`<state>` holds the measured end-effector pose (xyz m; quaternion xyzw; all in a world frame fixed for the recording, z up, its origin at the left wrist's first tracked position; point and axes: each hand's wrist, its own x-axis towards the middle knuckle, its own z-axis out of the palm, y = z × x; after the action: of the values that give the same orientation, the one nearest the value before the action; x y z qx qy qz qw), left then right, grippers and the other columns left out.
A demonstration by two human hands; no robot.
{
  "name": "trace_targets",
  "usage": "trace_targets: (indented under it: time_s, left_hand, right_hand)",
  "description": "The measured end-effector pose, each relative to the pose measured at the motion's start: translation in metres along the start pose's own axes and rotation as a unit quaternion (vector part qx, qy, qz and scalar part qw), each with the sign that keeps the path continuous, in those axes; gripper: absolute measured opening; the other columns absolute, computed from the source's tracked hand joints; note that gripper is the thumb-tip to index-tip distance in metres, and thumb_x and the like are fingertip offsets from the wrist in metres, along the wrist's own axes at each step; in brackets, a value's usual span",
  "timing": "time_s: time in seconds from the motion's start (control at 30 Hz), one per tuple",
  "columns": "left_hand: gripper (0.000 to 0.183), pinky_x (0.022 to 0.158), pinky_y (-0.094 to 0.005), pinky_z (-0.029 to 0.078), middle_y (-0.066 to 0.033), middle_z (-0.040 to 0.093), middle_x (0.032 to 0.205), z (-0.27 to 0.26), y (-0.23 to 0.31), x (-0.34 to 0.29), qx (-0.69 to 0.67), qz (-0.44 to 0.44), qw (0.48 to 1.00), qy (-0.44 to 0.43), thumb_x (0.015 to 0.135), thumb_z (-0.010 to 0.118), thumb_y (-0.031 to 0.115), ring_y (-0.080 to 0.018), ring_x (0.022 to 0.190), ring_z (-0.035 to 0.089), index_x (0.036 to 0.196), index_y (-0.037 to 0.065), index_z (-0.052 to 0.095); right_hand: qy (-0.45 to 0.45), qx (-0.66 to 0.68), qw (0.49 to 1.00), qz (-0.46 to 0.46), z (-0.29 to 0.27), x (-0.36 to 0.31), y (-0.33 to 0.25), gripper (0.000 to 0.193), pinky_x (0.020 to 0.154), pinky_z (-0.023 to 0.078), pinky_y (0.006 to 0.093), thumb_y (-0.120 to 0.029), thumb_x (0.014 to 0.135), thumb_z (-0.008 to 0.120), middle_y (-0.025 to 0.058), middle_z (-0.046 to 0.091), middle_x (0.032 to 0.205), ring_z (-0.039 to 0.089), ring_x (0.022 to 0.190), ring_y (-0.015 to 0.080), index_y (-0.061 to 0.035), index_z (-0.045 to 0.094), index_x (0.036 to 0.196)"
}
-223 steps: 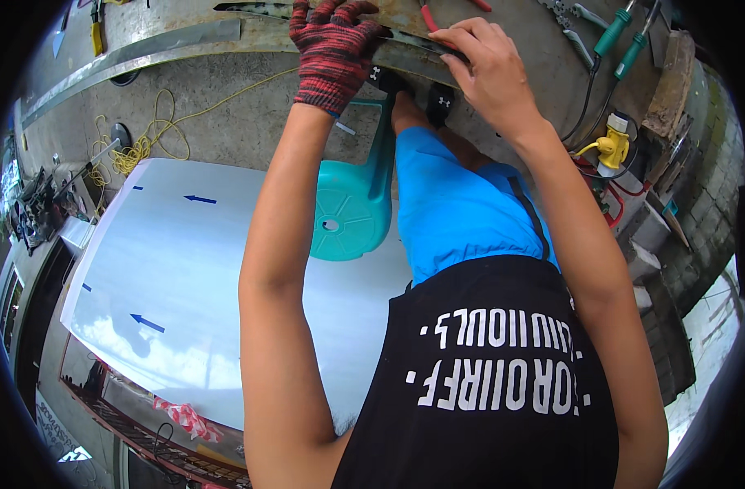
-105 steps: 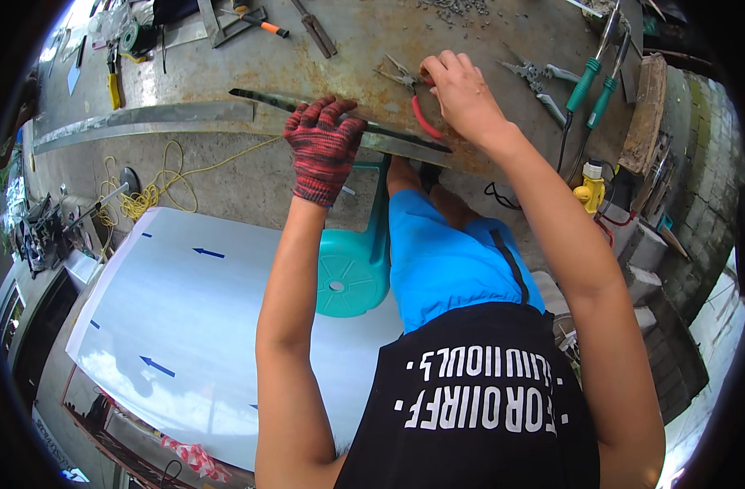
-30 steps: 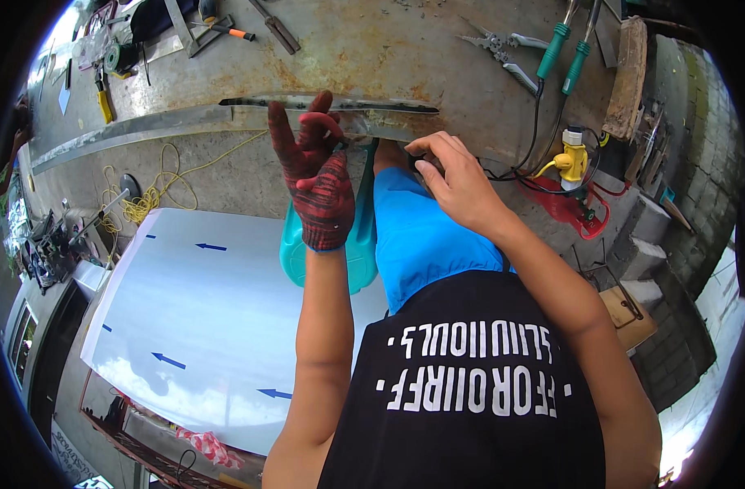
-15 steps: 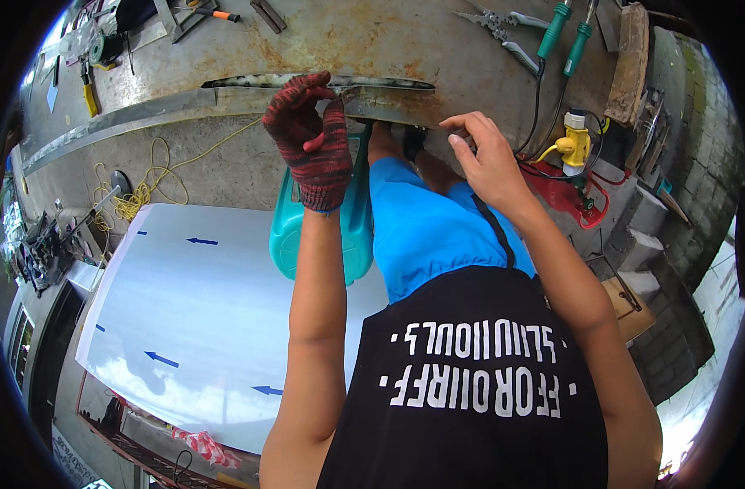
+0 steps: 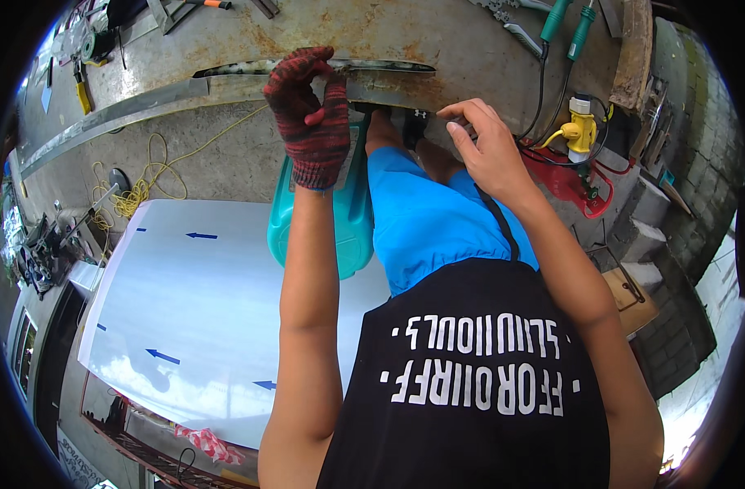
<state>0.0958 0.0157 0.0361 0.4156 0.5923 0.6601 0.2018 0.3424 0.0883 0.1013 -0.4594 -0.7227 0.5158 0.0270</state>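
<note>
My left hand [image 5: 309, 122], in a dark red and black knitted glove, is raised over the near edge of a worn metal worktop [image 5: 250, 37]. Its fingers are curled round toward the thumb; whatever may be between the fingertips is too small to make out. Behind the glove runs a long, narrow, dark strip with pale patches [image 5: 397, 67], partly covered by the fingers; whether it is a piece of metal or a gap I cannot tell. My bare right hand [image 5: 488, 151] hovers near the same edge, fingers loosely bent, thumb apart, with nothing visible in it.
A teal plastic stool [image 5: 331, 244] stands by my legs. Pliers [image 5: 523, 37] and green-handled tools [image 5: 582, 37] with cables lie at the back right. A yellow plug [image 5: 580, 134] sits beside the worktop. Yellow cord [image 5: 148, 183] and a white arrow-marked sheet [image 5: 201, 293] are left.
The view has shifted slightly, so the worktop sits higher in the picture. My left hand appears a little farther up; its curled pose is much the same. My right hand has barely moved.
</note>
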Motion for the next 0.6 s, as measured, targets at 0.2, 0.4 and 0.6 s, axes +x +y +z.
trace_targets:
  time_s: [0.2,0.4,0.6]
  left_hand:
    - [0.051,0.096,-0.0337,0.055,-0.0145,0.067,0.127,-0.001,-0.004,0.009,-0.038,-0.007,0.999,-0.014,0.085,0.071,-0.016,-0.0197,0.105,0.068,0.128,0.006,0.052]
    - [0.053,0.097,-0.0391,0.058,-0.0198,0.069,0.125,-0.004,-0.012,0.008,0.001,0.005,0.998,-0.066,0.086,0.073,-0.015,-0.0243,0.105,0.072,0.131,0.006,0.053]
    - [0.047,0.099,-0.0366,0.056,-0.0164,0.069,0.121,0.000,-0.011,0.011,0.016,-0.008,0.999,-0.029,0.089,0.072,-0.013,-0.0218,0.106,0.071,0.128,0.005,0.051]
  right_hand:
    - [0.009,-0.003,1.000,-0.001,-0.001,0.003,0.003,0.021,0.104,0.047,0.0427,-0.012,0.101,0.060,0.0156,0.066,0.116,0.060,0.118,0.0349,-0.0010,0.068,0.116]
    - [0.019,0.000,1.000,-0.004,-0.003,0.004,0.006,0.021,0.105,0.046,0.0433,-0.013,0.101,0.059,0.0149,0.066,0.116,0.060,0.118,0.0348,-0.0017,0.069,0.116]
    - [0.019,0.000,1.000,0.005,-0.008,0.007,0.008,0.020,0.105,0.047,0.0432,-0.013,0.101,0.060,0.0146,0.067,0.116,0.060,0.118,0.0347,-0.0019,0.069,0.115]
